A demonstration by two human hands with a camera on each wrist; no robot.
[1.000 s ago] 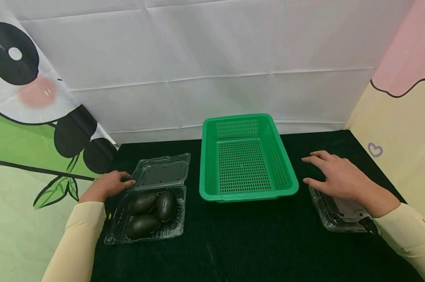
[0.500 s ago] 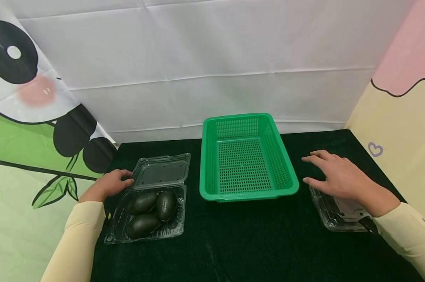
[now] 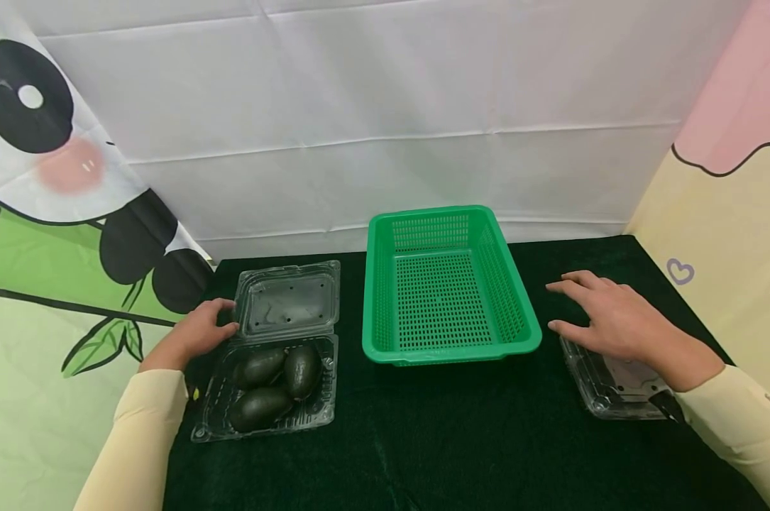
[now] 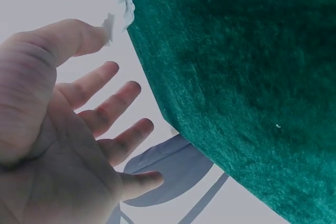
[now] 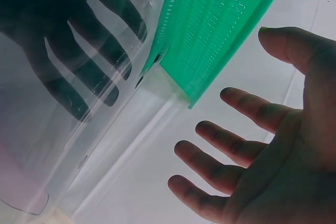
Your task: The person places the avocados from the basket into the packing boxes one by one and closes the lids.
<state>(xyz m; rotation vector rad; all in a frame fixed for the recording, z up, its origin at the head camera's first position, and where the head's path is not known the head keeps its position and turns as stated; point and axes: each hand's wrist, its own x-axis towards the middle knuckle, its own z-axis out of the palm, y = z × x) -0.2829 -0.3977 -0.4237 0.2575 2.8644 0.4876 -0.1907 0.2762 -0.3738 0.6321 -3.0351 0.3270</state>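
Three dark green avocados (image 3: 260,409) lie in the base of a clear plastic clamshell box (image 3: 328,380) on the left. Its lid (image 3: 289,294) is folded back towards the far side. My left hand (image 3: 196,333) is beside the lid's left edge, thumb and fingertips right at it. In the left wrist view the left hand (image 4: 68,135) has relaxed, spread fingers, with the thumb tip against clear plastic. My right hand (image 3: 614,319), fingers spread, hovers over a second, closed clamshell box (image 3: 605,397) and partly hides it. Nothing lies in the palm of the right hand (image 5: 252,166).
Between the two boxes stands a green plastic basket (image 3: 451,352) with slotted walls and nothing in it. Dark green cloth (image 3: 448,440) covers the table. A white curtain (image 3: 391,121) hangs behind, with printed cloths at both sides.
The lid of the left box has shifted back and slightly left, its far edge now higher in view. My left hand has moved slightly with it. The right hand stays put.
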